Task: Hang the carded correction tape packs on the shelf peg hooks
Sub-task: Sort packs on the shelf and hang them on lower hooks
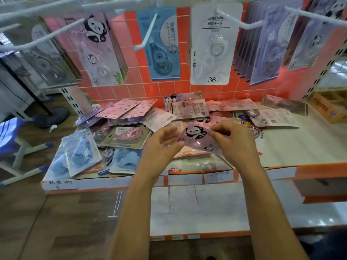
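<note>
A: Where is the pack right now?

B: The panda pack (195, 136) is up off the shelf (281, 147), tilted, above the middle of the heap. The right hand (234, 141) pinches its upper right corner with curled fingers. The left hand (161, 145) has its thumb against the lower left edge and its fingers loosely curved above. I cannot tell whether that hand really grips.

A: What lies under it?

B: A loose pile of packs (131, 117), many of them face down and overlapping. A pink tape pack (129, 136) lies just beside the left hand, and some blue packs (80, 152) sit at the shelf's front left corner. A white pack marked 36 (272, 117) lies flat to the right of the hands.

A: And up on the wall?

B: White hooks stick out from the orange grid wall (135, 76) toward the person. The middle hook (148, 32) slants down in front of a single blue hanging pack (161, 49). To the right, another hook (242, 25) carries a white hanging pack (212, 45). Matching pink panda packs (99, 47) hang in a thick row at upper left, with grey packs (47, 59) beside them. Purple packs (270, 44) crowd the upper right.

A: Anything off to the sides?

B: A blue stool (11, 136) stands on the floor to the left. A cardboard box (326, 107) sits at the shelf's far right.
</note>
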Demonstrator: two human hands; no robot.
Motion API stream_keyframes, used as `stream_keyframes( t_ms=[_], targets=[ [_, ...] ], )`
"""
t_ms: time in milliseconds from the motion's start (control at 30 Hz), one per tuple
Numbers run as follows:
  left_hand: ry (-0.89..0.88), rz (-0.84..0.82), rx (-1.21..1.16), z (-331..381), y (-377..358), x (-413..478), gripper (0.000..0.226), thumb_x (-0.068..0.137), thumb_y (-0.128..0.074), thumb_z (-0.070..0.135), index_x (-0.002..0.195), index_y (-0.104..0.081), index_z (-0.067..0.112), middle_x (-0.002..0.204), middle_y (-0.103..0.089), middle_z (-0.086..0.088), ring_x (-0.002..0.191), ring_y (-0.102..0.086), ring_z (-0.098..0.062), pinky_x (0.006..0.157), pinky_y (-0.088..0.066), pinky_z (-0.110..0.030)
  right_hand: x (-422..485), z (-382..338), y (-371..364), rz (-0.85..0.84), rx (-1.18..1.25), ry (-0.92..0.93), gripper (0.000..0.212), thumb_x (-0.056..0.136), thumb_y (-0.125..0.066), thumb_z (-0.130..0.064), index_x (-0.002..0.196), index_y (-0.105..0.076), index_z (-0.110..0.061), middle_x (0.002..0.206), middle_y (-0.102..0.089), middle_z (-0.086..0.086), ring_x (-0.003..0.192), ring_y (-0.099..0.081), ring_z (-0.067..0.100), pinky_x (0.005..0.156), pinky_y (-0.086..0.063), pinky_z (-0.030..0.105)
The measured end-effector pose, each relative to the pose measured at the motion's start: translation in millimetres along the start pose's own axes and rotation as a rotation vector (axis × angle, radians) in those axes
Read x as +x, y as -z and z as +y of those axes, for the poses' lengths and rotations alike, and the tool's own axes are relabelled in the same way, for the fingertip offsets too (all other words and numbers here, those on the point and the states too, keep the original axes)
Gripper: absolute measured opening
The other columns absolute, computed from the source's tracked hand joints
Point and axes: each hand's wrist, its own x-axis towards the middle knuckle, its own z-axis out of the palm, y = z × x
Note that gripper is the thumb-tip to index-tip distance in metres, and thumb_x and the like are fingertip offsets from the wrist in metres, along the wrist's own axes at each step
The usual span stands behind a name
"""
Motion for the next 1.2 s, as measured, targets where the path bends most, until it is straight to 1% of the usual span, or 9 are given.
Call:
stream_keyframes(
  t_ms=[100,233,300,367,467,567,733,900,1200],
  targets=[
    [-0.030,0.024,-0.037,3,17,-2,0.039,0.083,-0.070,0.007,0.113,-0.058,0.028,0.115,-0.066,0.003,0.108,-0.063,-0.007,0.090,-0.052,-0.025,-1,-4,-9,-0.001,0.108,-0.002,0.012,0.086,-0.068,-0.017,0.078,-0.067,-0.026,0.075,-0.064,-0.015,0.076,-0.061,0.009,0.071,-0.049,0.030],
    [-0.028,0.061,-0.054,6,40,-6,0.035,0.083,-0.070,0.011,0.108,-0.058,0.032,0.109,-0.068,0.008,0.103,-0.065,-0.005,0.084,-0.052,-0.019,-4,-21,-25,-0.021,0.438,-0.057,0.021,0.089,-0.063,-0.006,0.075,-0.062,-0.021,0.060,-0.063,-0.020,0.061,-0.057,-0.006,0.058,-0.045,0.010],
    [-0.021,0.061,-0.059,7,49,-8,0.035,0.083,-0.071,0.013,0.111,-0.058,0.031,0.109,-0.069,0.010,0.104,-0.065,-0.005,0.086,-0.052,-0.022,-6,-30,-35,-0.035,0.567,-0.100,0.020,0.089,-0.061,-0.003,0.077,-0.061,-0.019,0.058,-0.063,-0.019,0.059,-0.057,-0.006,0.057,-0.045,0.007],
    [-0.028,0.051,-0.024,7,59,-10,0.035,0.083,-0.071,0.015,0.113,-0.059,0.029,0.111,-0.069,0.010,0.104,-0.065,-0.004,0.089,-0.052,-0.026,-9,-39,-46,-0.063,0.642,-0.135,0.015,0.090,-0.061,-0.006,0.080,-0.061,-0.018,0.065,-0.065,-0.015,0.062,-0.059,-0.003,0.056,-0.045,0.010],
    [-0.020,0.017,-0.008,9,74,-13,0.028,0.088,-0.065,0.011,0.114,-0.062,0.022,0.110,-0.071,0.007,0.103,-0.066,-0.009,0.091,-0.053,-0.033,-11,-51,-66,-0.083,0.735,-0.206,0.007,0.091,-0.060,-0.010,0.086,-0.063,-0.015,0.086,-0.067,0.004,0.082,-0.061,0.016,0.073,-0.051,0.029],
    [-0.015,0.009,-0.031,10,90,-13,0.021,0.094,-0.056,0.007,0.108,-0.065,0.020,0.100,-0.075,0.003,0.094,-0.070,-0.017,0.085,-0.056,-0.034,-13,-65,-81,-0.068,0.768,-0.230,0.005,0.091,-0.061,-0.014,0.087,-0.064,-0.015,0.094,-0.067,0.009,0.090,-0.062,0.027,0.086,-0.051,0.044],
    [-0.034,0.022,-0.105,18,113,-16,0.019,0.096,-0.051,0.008,0.098,-0.067,0.019,0.092,-0.076,0.002,0.086,-0.072,-0.017,0.073,-0.058,-0.026,-18,-89,-98,-0.068,0.857,-0.153,0.012,0.092,-0.057,-0.009,0.083,-0.063,-0.016,0.078,-0.069,-0.001,0.072,-0.063,0.011,0.066,-0.051,0.025],
    [-0.103,0.064,-0.106,30,134,-19,0.018,0.095,-0.054,0.009,0.096,-0.069,0.018,0.090,-0.076,0.000,0.083,-0.072,-0.018,0.069,-0.058,-0.025,-24,-117,-104,-0.069,0.902,-0.105,0.008,0.090,-0.059,-0.011,0.086,-0.064,-0.015,0.081,-0.072,0.000,0.079,-0.066,0.016,0.075,-0.056,0.030],
    [-0.225,0.096,-0.121,53,166,-32,0.016,0.092,-0.057,0.016,0.101,-0.070,0.017,0.093,-0.076,-0.002,0.086,-0.072,-0.021,0.072,-0.059,-0.032,-36,-154,-113,-0.063,0.903,-0.026,0.007,0.087,-0.061,-0.016,0.092,-0.066,-0.014,0.092,-0.072,0.009,0.080,-0.066,0.022,0.069,-0.057,0.034]
  ],
)
